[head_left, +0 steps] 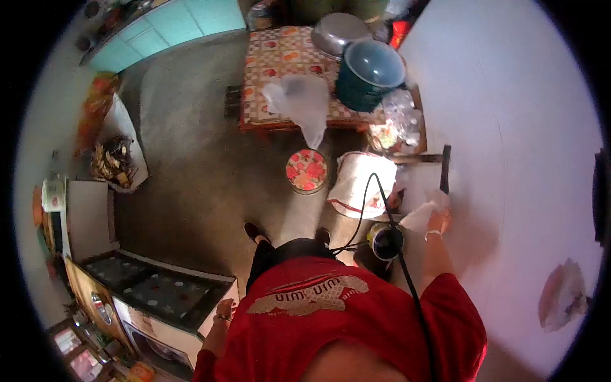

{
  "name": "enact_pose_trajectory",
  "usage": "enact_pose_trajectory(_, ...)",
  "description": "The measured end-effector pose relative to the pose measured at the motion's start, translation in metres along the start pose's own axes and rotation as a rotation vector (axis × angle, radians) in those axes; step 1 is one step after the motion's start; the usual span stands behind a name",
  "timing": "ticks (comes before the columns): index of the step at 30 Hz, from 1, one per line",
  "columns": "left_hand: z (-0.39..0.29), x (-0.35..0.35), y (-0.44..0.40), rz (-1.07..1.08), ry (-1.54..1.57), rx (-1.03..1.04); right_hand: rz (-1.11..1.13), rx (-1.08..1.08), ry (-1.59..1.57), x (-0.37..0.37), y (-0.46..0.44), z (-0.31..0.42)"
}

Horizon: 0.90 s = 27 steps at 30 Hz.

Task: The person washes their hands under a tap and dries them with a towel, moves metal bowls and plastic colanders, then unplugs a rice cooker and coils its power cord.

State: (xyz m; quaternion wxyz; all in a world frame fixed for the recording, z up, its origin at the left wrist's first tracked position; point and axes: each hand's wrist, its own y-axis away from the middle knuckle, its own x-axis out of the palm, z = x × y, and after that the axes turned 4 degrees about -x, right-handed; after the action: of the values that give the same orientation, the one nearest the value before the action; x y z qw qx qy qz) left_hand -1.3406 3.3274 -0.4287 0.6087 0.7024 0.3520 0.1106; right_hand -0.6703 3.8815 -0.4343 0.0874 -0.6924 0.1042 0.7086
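Observation:
Out to the right, beside the pale wall, my right hand [438,221] is closed on a thin white piece [418,216], cloth or plastic, which hangs to its left. Just above that hand a dark upright bar [445,169] stands by the wall. My left hand [224,310] is low at my side, near the edge of the dark-topped counter [162,290]. Its fingers look curled, and what they may hold is too small to make out.
A white cloth-covered thing [363,184] and an open bucket [386,242] stand in front of me, near a flowered round stool [306,170]. Farther off, a table [280,54] carries a plastic bag [302,102], a green tub [369,79] and a metal basin [340,35]. A black cable [410,280] crosses my view.

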Motion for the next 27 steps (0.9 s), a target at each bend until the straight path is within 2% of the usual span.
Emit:
enact_pose_trajectory(2, -0.006, -0.001, -0.007, -0.024, -0.132, 0.015, -0.258, 0.139, -0.266, -0.009, 0.016, 0.05)
enact_pose_trajectory(3, -0.015, -0.005, -0.013, -0.023, -0.2, 0.03, -0.266, 0.125, -0.265, -0.015, 0.018, 0.068)
enact_pose_trajectory(5, -0.034, -0.019, -0.028, -0.013, -0.339, 0.063, -0.05, -0.052, -0.154, -0.013, 0.027, 0.091)
enact_pose_trajectory(6, -0.049, -0.028, -0.037, -0.006, -0.416, 0.088, -0.058, -0.06, -0.152, -0.011, 0.033, 0.105)
enact_pose_trajectory(8, -0.085, -0.05, -0.059, 0.006, -0.577, 0.147, 0.138, -0.047, -0.439, -0.012, 0.051, 0.146)
enact_pose_trajectory(9, -0.106, -0.061, -0.07, 0.011, -0.661, 0.178, 0.135, -0.046, -0.439, -0.013, 0.061, 0.164)
enact_pose_trajectory(11, -0.154, -0.09, -0.095, 0.019, -0.844, 0.26, 0.477, 0.346, -1.008, -0.01, 0.083, 0.211)
enact_pose_trajectory(12, -0.18, -0.105, -0.108, 0.016, -0.943, 0.311, 0.554, 0.268, -0.912, 0.001, 0.09, 0.227)
enact_pose_trajectory(13, -0.209, -0.12, -0.125, 0.004, -1.048, 0.375, 0.648, 0.468, -1.155, -0.012, 0.11, 0.26)
enact_pose_trajectory(15, -0.278, -0.146, -0.16, -0.073, -1.242, 0.517, 0.805, 0.454, -1.174, -0.014, 0.137, 0.313)
enact_pose_trajectory(17, -0.356, -0.172, -0.21, -0.294, -1.458, 0.687, 0.934, 0.559, -1.008, -0.012, 0.152, 0.37)
enact_pose_trajectory(18, -0.411, -0.155, -0.169, -0.329, -1.515, 0.634, 0.955, 0.532, -0.988, -0.007, 0.155, 0.39)
enact_pose_trajectory(19, -0.482, -0.143, -0.091, -0.16, -2.092, 0.676, 1.028, 0.468, -0.928, -0.002, 0.155, 0.413)
enact_pose_trajectory(20, -0.509, -0.142, -0.12, -0.327, -2.106, 0.71, 1.105, 0.398, -0.861, 0.004, 0.154, 0.439)
enact_pose_trajectory(23, -0.602, -0.139, -0.156, -0.387, -1.364, 0.822, 1.187, 0.176, -0.843, 0.011, 0.134, 0.528)
enact_pose_trajectory(24, -0.628, -0.135, -0.16, -0.252, -0.879, 0.69, 1.214, 0.109, -0.811, 0.01, 0.122, 0.56)
enact_pose_trajectory(26, -0.657, -0.146, -0.187, -0.142, -0.368, 0.545, 1.256, -0.012, -0.749, 0.002, 0.099, 0.62)
enact_pose_trajectory(27, -0.658, -0.156, -0.203, -0.305, -0.78, 0.893, 1.274, -0.048, -0.726, 0.012, 0.088, 0.641)
